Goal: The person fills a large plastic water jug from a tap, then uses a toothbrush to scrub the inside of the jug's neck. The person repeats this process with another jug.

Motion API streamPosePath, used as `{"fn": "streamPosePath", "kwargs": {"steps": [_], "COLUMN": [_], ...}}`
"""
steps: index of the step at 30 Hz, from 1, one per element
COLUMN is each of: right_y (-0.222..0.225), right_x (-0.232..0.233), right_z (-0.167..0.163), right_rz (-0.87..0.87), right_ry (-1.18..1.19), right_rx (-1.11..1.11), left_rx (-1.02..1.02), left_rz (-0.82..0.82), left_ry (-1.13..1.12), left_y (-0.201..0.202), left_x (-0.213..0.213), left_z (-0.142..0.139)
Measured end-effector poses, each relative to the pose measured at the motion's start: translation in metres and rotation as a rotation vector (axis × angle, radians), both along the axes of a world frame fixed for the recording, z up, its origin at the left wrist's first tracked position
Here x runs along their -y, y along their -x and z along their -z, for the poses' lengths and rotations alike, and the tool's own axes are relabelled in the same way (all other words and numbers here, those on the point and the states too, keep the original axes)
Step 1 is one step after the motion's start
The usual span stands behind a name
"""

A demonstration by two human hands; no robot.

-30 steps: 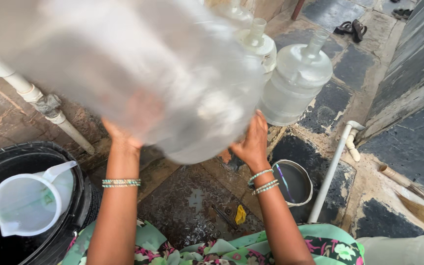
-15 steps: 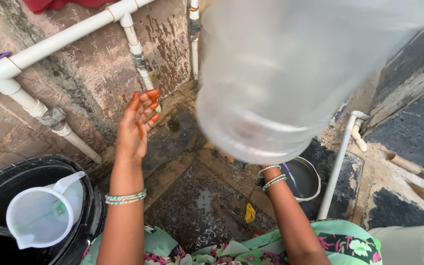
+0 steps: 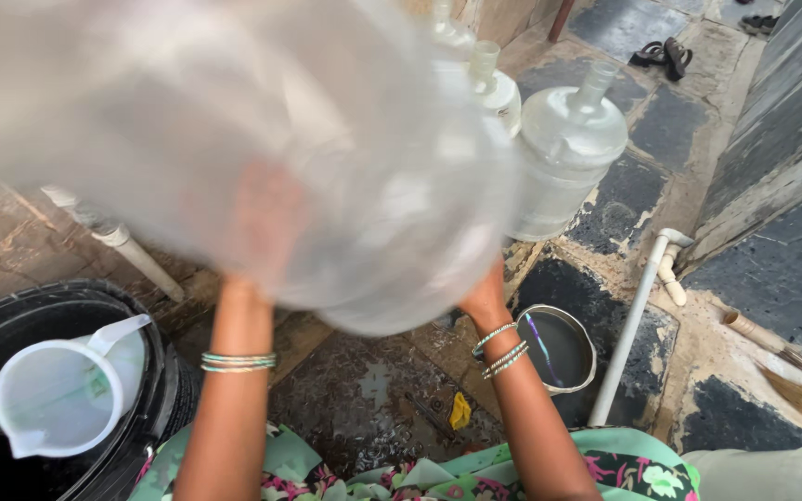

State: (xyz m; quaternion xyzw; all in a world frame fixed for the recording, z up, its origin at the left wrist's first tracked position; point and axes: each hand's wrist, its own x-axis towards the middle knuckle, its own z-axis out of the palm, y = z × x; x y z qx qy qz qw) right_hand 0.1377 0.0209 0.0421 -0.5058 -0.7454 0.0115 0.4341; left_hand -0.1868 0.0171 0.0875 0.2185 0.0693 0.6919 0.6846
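Both hands hold a large translucent plastic water jug (image 3: pixel 234 158), blurred by motion, raised close under the camera. The left hand (image 3: pixel 266 227) shows only as a pinkish shape through the jug wall, pressed flat against it; whether its fingers are spread or together cannot be told. The right hand (image 3: pixel 485 299) grips the jug's lower edge from beneath, its fingers hidden behind the plastic. Whether the jug holds anything cannot be told. Each wrist carries thin green and silver bangles (image 3: pixel 239 361).

Below and outward of the left-hand fingers stands a black round tub (image 3: pixel 155 385), dark inside, its contents unclear; in its mouth sits a white translucent plastic pitcher (image 3: pixel 67 394) with handle and spout, apparently empty. Just below the right-hand fingers a small round metal pot (image 3: pixel 582 339) rests on the wet stone floor (image 3: pixel 364 399), holding dark water. Beyond the fingertips stands a row of clear narrow-necked plastic water bottles (image 3: pixel 568 148), the nearest upright and seemingly empty. A white plastic pipe (image 3: pixel 628 325) lies slanted beside the pot.
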Motion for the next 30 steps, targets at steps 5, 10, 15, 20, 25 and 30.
{"fn": "streamPosePath", "kwargs": {"steps": [5,10,15,20,25,30], "right_y": [-0.027,-0.05,-0.041,-0.003,0.023,0.01], "right_x": [-0.009,-0.015,-0.007,0.01,0.014,0.0], "right_z": [0.056,0.075,0.049,0.022,0.036,0.059], "right_rz": [0.1,0.1,0.06,-0.067,-0.126,0.02], "right_ry": [0.26,0.273,0.329,0.299,0.091,0.305], "right_rx": [-0.201,-0.23,-0.189,0.029,0.033,-0.187], "left_rx": [-0.855,-1.109,-0.859,-0.351,-0.323,-0.804], "left_rz": [-0.092,-0.131,-0.283,-0.008,0.019,-0.231], "left_ry": [-0.115,-0.161,-0.017,-0.273,-0.251,0.101], "left_y": [-0.031,-0.033,-0.029,-0.006,0.023,-0.018], "left_x": [0.011,0.024,-0.005,-0.025,-0.005,0.004], "left_z": [-0.038,-0.065,-0.02,0.028,0.009,-0.039]}}
